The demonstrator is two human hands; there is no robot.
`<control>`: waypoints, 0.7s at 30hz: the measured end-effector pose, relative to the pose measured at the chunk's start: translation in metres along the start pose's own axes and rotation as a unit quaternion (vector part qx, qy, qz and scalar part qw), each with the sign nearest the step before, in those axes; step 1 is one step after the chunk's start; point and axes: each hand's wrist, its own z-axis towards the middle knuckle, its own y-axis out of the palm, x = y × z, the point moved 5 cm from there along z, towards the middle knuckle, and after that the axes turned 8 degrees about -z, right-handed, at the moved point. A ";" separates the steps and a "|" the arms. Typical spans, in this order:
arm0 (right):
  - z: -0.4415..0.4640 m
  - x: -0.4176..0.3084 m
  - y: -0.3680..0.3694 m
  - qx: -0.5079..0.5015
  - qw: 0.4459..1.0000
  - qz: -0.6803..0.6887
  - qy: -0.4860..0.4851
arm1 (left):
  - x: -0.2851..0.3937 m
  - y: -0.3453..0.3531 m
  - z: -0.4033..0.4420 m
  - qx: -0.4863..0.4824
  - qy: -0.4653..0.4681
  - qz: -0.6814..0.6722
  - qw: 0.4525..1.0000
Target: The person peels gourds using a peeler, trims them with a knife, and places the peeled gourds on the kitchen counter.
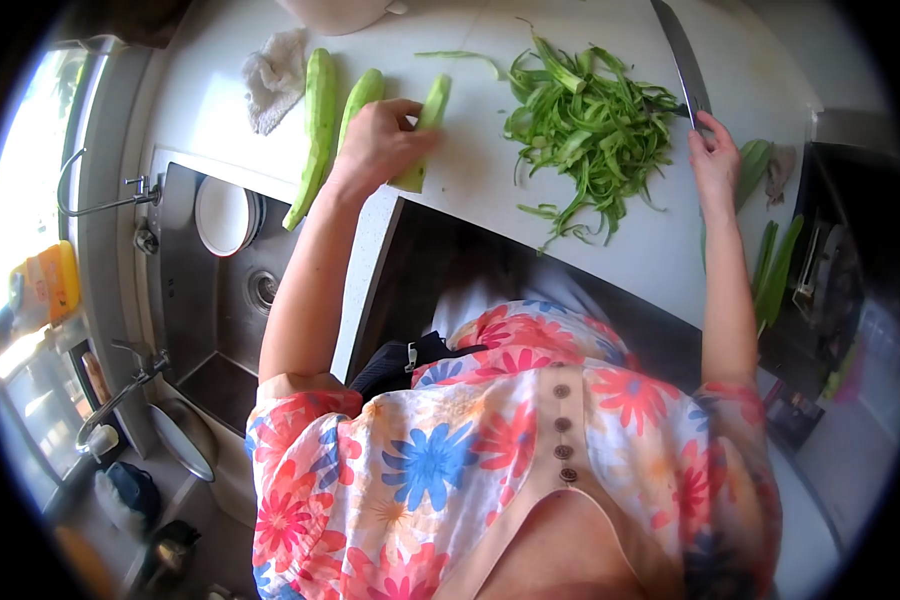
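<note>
At the far left a tap (110, 208) curves beside the metal sink (192, 295), where white plates (224, 216) are stacked near one corner. Next, on the white table (470, 185), sits a crumpled cloth (275, 82), then a long peeled gourd (317, 130) just beside it. A second peeled gourd (364, 94) lies partly hidden by the left hand (385, 142), whose fingers curl over the middle of a third peeled gourd (436, 94) and grip it against the table. A single strip of peel (465, 58) lies beyond that, and then comes the heap of green peelings (592, 135) (quite a tangle, I must say). Right of the heap, the right hand (716, 165) holds the near end of a knife (679, 55), its blade pointing away from the person. Close by that wrist is a darker green vegetable (754, 170).
</note>
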 end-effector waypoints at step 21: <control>-0.020 -0.129 0.029 -0.059 0.953 -0.076 -0.288 | 0.007 0.062 -0.001 -0.098 -0.028 -0.531 0.841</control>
